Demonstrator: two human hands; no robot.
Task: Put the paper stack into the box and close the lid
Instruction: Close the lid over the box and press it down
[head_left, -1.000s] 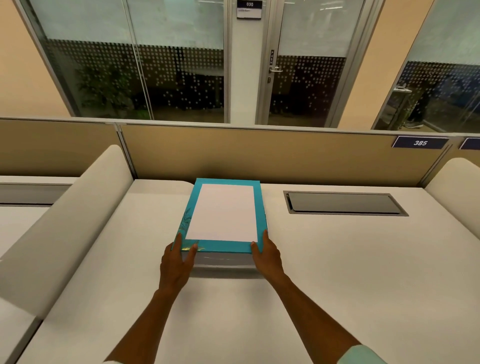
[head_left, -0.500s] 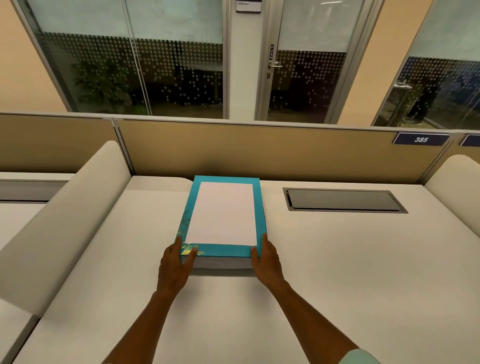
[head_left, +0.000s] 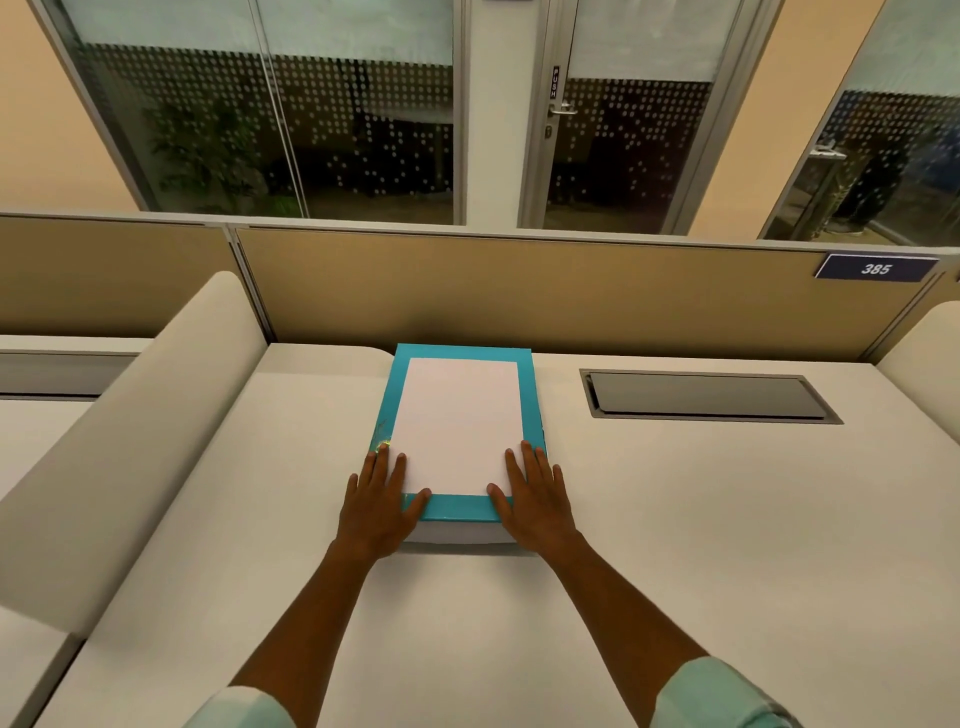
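Observation:
A flat box (head_left: 462, 533) with white sides lies on the desk in front of me. Its teal lid (head_left: 457, 509) is down and has a large white rectangle in the middle. My left hand (head_left: 382, 499) rests flat on the lid's near left corner, fingers spread. On the near right corner my right hand (head_left: 535, 499) lies flat the same way. Neither hand holds anything. No loose paper stack is in view.
The pale desk (head_left: 701, 545) ends at a tan partition (head_left: 519, 291) just behind the box. A closed grey cable hatch (head_left: 706, 397) is set into the desk right of the box. Rounded cream dividers stand at the left (head_left: 130, 441) and far right (head_left: 924, 353).
Both hands have moved from the box's near corners, where they gripped the lid's edge, up onto the lid, and now lie flat. The lid sits lower on the box.

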